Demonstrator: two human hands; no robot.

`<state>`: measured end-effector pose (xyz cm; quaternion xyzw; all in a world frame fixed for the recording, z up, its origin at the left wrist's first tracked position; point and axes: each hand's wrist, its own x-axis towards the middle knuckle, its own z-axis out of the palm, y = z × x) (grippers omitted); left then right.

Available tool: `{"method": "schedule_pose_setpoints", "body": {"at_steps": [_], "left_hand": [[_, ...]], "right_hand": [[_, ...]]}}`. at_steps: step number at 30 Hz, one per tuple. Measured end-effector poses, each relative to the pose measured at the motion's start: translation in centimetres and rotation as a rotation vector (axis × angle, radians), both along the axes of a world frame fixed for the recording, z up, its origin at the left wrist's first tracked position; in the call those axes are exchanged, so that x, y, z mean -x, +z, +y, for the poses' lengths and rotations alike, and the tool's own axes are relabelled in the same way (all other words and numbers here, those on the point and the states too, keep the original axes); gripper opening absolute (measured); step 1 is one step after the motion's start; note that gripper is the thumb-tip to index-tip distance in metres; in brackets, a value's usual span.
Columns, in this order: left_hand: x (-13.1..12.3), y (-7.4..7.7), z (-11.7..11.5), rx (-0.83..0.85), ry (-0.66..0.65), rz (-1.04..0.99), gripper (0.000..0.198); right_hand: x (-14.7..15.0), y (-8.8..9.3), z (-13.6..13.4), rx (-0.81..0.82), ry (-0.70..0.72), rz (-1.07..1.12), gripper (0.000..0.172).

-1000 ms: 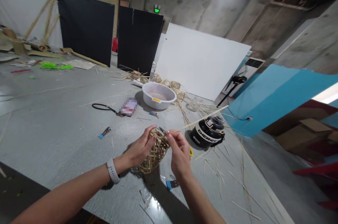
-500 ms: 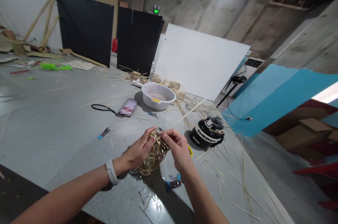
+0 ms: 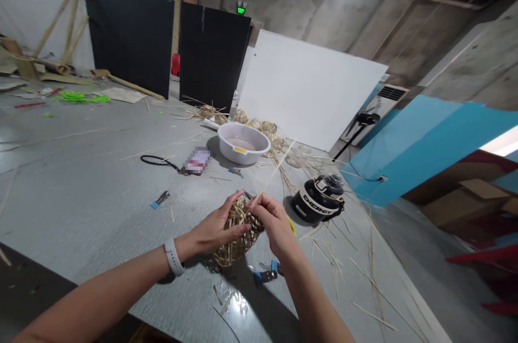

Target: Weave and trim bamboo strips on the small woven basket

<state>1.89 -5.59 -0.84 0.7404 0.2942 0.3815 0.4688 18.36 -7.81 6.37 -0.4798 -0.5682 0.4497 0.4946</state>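
Note:
A small woven bamboo ball (image 3: 234,248) rests on the grey table between my hands, its strips crossing in an open lattice. My left hand (image 3: 216,230), with a pale watch strap at the wrist, holds the ball from its left side, the thumb across the front and the fingers over the far top. At the ball's upper right, my right hand (image 3: 273,219) pinches a bamboo strip (image 3: 285,156), whose long pale end slants up and away to the right. Where the strip enters the weave is covered by my fingers. Metal clip tips show just behind the ball.
Behind lies a white basin (image 3: 244,157) of water, with woven balls (image 3: 269,127) beyond. A black jug (image 3: 318,200) stands right, near loose strips (image 3: 334,262). Blue-handled clips (image 3: 266,277) lie close to the ball, another clip (image 3: 160,199) and a blurred phone-like item (image 3: 197,161) leftward.
My left thumb has stretched across the front of the ball. My right hand has shifted slightly, and the strip's free end has swung left and now stands steeper.

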Motion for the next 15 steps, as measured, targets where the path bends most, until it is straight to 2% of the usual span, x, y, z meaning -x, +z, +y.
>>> {"method": "schedule_pose_setpoints", "body": {"at_steps": [4, 7, 11, 15], "left_hand": [[0.05, -0.16, -0.02, -0.011, -0.021, -0.027, 0.077], [0.01, -0.1, -0.15, -0.02, 0.004, -0.022, 0.072], [-0.08, 0.13, -0.4, -0.022, 0.024, -0.003, 0.071], [-0.23, 0.12, -0.52, 0.017, 0.024, -0.017, 0.07]], "right_hand": [[-0.24, 0.03, -0.29, -0.082, 0.032, -0.118, 0.016], [-0.45, 0.35, -0.35, -0.073, 0.05, -0.114, 0.023], [-0.51, 0.69, -0.2, -0.072, -0.052, -0.021, 0.035], [-0.44, 0.3, -0.19, -0.056, -0.075, -0.017, 0.033]]}}
